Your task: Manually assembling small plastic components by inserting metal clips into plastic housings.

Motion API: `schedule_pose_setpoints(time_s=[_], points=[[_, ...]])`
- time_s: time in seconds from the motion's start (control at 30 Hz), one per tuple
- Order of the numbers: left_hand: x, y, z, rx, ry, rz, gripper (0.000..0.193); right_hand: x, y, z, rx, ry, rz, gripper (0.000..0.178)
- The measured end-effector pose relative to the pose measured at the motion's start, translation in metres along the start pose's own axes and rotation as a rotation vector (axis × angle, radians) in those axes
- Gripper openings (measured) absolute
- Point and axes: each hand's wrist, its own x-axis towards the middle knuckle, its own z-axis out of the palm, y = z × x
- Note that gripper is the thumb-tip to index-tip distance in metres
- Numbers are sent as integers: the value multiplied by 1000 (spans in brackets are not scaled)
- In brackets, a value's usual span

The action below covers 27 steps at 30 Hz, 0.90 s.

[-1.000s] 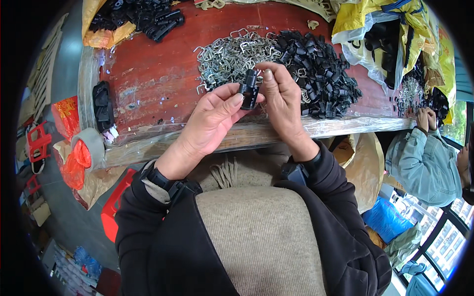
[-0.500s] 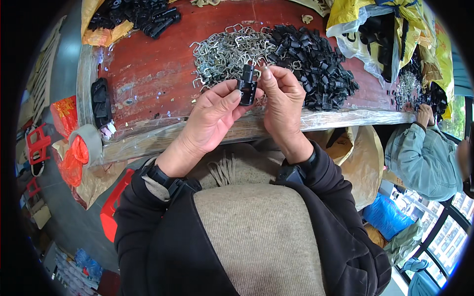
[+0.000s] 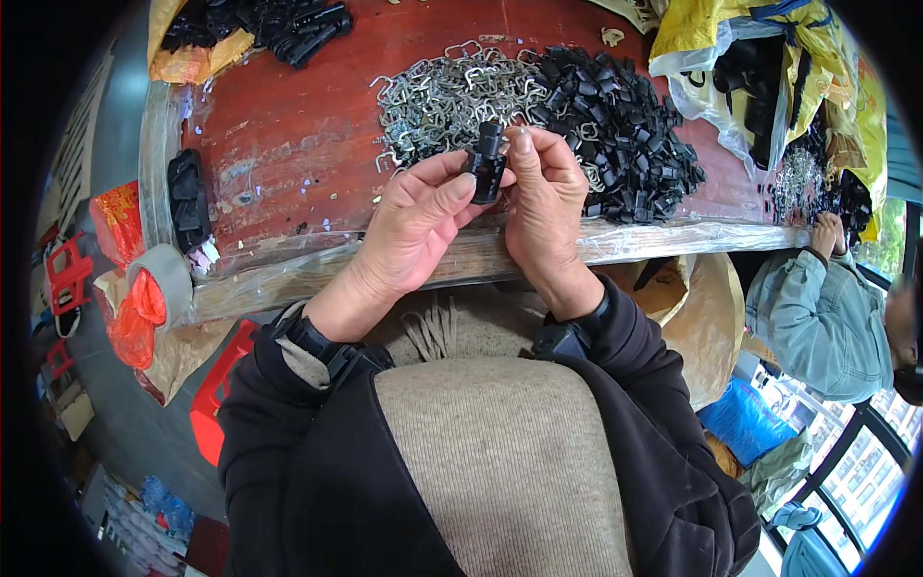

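Left hand (image 3: 415,223) and right hand (image 3: 544,204) both pinching small black plastic clip (image 3: 486,163), holding it above red table (image 3: 288,144) edge, near metal wire pile (image 3: 437,96).

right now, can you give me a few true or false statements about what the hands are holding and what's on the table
1. Both hands hold one small black plastic part between them. True: the left hand and right hand pinch it from either side.
2. The pile of metal wire clips lies to the right of the pile of black plastic parts. False: the metal clips lie to its left.
3. The hands work above the near edge of a reddish table. True.
4. A roll of grey tape sits in the middle of the table. False: it sits off the table's left end.
5. The table edge is bare wood. False: clear plastic film wraps it.
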Motion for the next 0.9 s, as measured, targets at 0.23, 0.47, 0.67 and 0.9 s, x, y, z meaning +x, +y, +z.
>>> schedule_pose_setpoints(time_s=[0.23, 0.47, 0.67, 0.9], points=[[-1, 0, 6, -57, 8, -30, 31, 1, -1, 4, 26, 34, -39, 15], [-7, -3, 10, -204, -111, -30, 32, -9, -6, 4, 70, 11, -16, 16], [-13, -5, 12, -214, -100, -51, 28, -15, -5, 1, 68, 3, -44, 15], [-12, -2, 9, -221, -38, -90, 28, -12, -6, -2, 53, 3, 3, 14]])
